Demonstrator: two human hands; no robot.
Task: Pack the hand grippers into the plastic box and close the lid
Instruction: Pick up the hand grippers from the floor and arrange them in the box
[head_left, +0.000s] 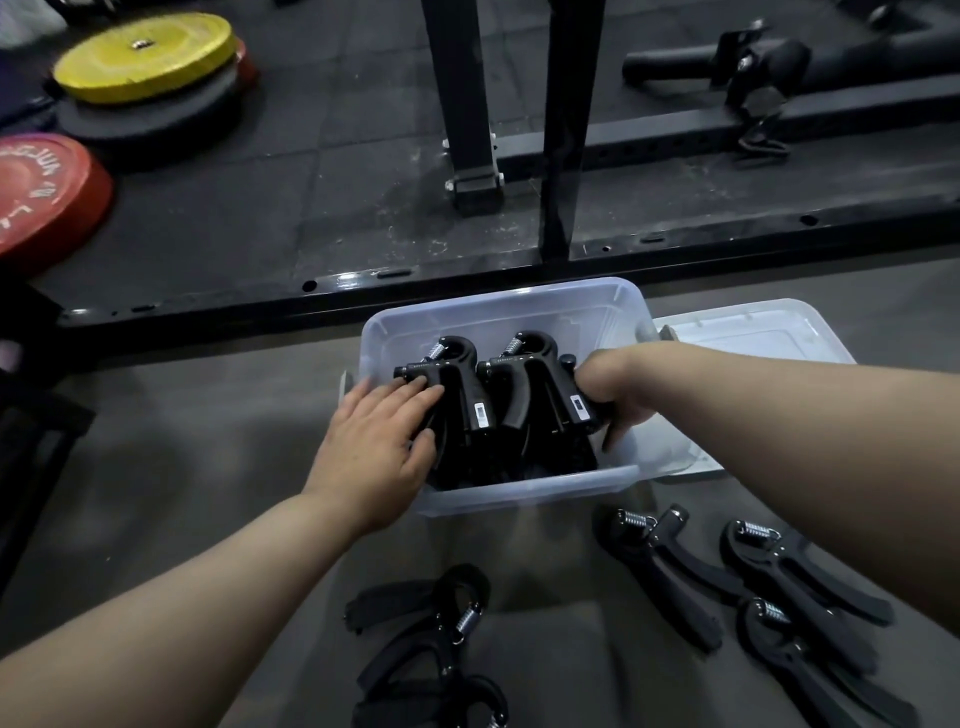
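Nearest, loose grippers (675, 571) are being shown lying on the matte grey floor (208, 467), in clusters at either side, apart from the box. Each is being judged light but stiff, with curved handles of hard black plastic joined by a bright steel coil spring. They are probably best being taken by both handles together, away from the spring, where skin could be nipped.

Beyond, the box (519, 491), of clear thin plastic and likely a little flexible, is being filled. The left gripper (462, 395) is being pressed down by the left hand (379, 447), its fingers laid flat and fairly straight. The right gripper (545, 395) is being clasped at its handle by the right hand (618, 395), its fingers curled round.

The lid (769, 332), also clear, is being rested flat just right of the box. Farther off, a black steel rack (561, 130) and round plates (145, 57) are being shown.
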